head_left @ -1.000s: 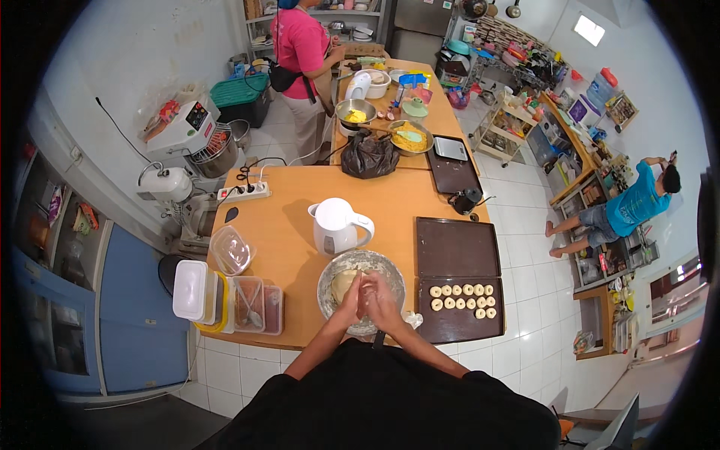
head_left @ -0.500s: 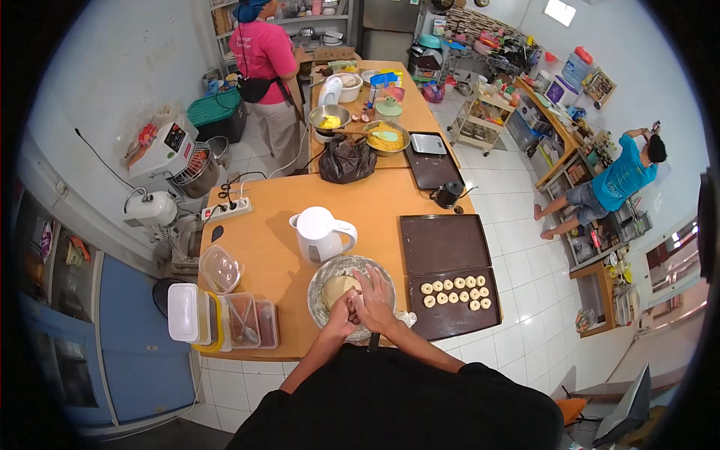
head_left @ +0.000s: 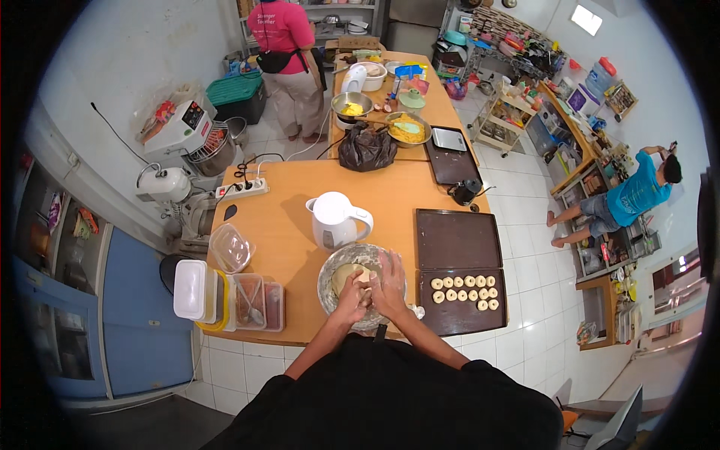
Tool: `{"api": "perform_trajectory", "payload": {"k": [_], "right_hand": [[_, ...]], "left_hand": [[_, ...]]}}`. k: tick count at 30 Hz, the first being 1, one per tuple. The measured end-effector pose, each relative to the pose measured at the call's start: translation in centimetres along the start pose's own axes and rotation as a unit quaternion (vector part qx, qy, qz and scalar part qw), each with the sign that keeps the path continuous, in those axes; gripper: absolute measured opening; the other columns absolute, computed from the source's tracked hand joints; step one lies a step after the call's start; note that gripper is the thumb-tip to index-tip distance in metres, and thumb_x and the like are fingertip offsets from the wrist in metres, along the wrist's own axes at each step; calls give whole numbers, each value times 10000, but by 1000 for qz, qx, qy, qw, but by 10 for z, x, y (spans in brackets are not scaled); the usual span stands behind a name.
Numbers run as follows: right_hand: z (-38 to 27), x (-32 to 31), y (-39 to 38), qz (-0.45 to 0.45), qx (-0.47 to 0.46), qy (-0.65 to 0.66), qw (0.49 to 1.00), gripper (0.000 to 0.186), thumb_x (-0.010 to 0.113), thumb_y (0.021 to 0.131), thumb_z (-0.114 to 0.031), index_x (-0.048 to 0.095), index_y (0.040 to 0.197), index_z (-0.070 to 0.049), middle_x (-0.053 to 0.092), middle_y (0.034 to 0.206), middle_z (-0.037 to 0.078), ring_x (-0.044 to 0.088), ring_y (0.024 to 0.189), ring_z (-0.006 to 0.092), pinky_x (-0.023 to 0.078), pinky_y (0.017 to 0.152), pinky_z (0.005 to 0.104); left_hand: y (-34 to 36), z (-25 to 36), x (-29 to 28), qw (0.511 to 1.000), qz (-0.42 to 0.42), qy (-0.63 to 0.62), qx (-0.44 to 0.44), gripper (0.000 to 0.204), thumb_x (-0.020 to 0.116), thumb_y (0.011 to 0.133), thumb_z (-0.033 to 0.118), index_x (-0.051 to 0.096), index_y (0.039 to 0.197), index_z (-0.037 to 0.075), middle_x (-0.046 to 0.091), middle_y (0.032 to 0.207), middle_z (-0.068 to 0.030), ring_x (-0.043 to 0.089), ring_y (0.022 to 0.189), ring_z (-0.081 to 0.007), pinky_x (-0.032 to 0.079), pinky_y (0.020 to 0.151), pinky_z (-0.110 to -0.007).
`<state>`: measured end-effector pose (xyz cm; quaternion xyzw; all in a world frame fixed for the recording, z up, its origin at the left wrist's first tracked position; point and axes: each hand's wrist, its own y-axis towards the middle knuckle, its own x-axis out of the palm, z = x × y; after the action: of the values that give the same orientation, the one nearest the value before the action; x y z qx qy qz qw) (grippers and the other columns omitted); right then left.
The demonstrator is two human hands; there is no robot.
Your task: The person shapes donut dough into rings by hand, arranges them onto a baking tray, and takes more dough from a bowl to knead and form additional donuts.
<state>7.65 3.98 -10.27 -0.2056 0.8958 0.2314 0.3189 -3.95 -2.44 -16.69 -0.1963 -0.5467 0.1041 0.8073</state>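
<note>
A metal mixing bowl [head_left: 325, 279], its inside smeared with flour or dough, stands near the front edge of the table. In it lies a pale lump of dough [head_left: 343, 276]. Over the bowl my two hands meet. The fingers of my left hand [head_left: 352, 298] are curled and closed beside the dough; whatever they hold is hidden. Against it rests my right hand [head_left: 389, 291], its fingers stretched out toward the far rim and its thumb side next to the left fingers. Several small dough rings [head_left: 459, 283] lie in rows on a dark baking tray [head_left: 450, 322] to the right.
A white electric kettle [head_left: 334, 217] stands just beyond the bowl. Plastic containers [head_left: 196, 292] are at the table's left, a power strip [head_left: 244, 189] behind them. Farther back are a black plastic bag [head_left: 367, 148] and bowls. One person [head_left: 281, 37] stands far left, another [head_left: 636, 191] right.
The whole view has shifted, so the table sits a little higher and farther right. My hands stay together over the bowl; the right fingers point more straight ahead.
</note>
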Motion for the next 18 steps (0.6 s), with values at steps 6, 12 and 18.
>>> {"api": "perform_trajectory", "payload": {"k": [6, 12, 18], "right_hand": [[-33, -7, -6, -114, -62, -47, 990, 665, 478, 968, -353, 282, 1520, -40, 198, 1559, 297, 200, 1434, 492, 159, 1156, 587], [-26, 18, -13, -158, -102, 97, 977, 758, 460, 973, -440, 207, 1535, 1, 208, 1562, 291, 221, 1443, 463, 156, 1126, 643], [-20, 14, 3, -200, 22, -9, 979, 850, 394, 978, -536, 92, 1553, 13, 180, 1591, 262, 151, 1479, 427, 96, 1133, 650]], "left_hand": [[-29, 5, 62, 995, 5, 78, 64, 471, 422, 1016, 429, 426, 1411, 174, 543, 1345, -111, 548, 1196, -265, 479, 985, -427], [-8, 12, 39, 989, 34, -78, 125, 588, 348, 1001, 579, 395, 1481, 243, 366, 1543, -36, 406, 1363, -253, 312, 1142, -483], [-24, 15, 62, 977, -107, -168, 74, 753, 243, 951, 719, 196, 1576, 302, 313, 1568, -3, 349, 1398, -264, 216, 1177, -494]]}}
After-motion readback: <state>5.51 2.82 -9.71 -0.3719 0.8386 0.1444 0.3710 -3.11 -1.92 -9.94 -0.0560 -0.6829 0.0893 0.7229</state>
